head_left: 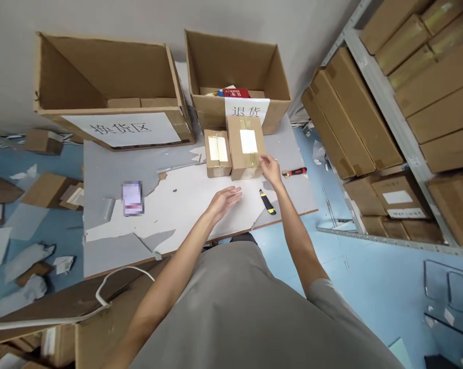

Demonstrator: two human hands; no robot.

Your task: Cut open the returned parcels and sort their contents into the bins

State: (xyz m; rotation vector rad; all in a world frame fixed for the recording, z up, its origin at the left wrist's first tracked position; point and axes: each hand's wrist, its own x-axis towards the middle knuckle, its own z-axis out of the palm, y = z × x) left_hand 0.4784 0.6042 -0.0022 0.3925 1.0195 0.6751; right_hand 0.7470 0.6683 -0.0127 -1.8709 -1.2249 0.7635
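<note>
A taped brown carton [247, 168] with a white label stands on the table. Against its left side is a smaller taped carton [218, 171], also labelled. My right hand [270, 169] is at the lower right edge of the larger carton, fingers loosely bent and apart; whether the fingertips touch the cardboard I cannot tell. In front of the cartons, my left hand [224, 201] hovers over the white tabletop with fingers stretched out and nothing in them. A yellow-and-black utility knife [268, 202] lies below my right hand. Further right is a red-and-black tool [295, 172].
Two large open boxes [120, 130] with paper signs stand at the table's back; the right box [208, 113] contains a red item [236, 93]. A pixelated object [132, 198] lies on the left. Metal shelves [365, 46] full of cartons rise at right. Boxes and plastic litter the floor.
</note>
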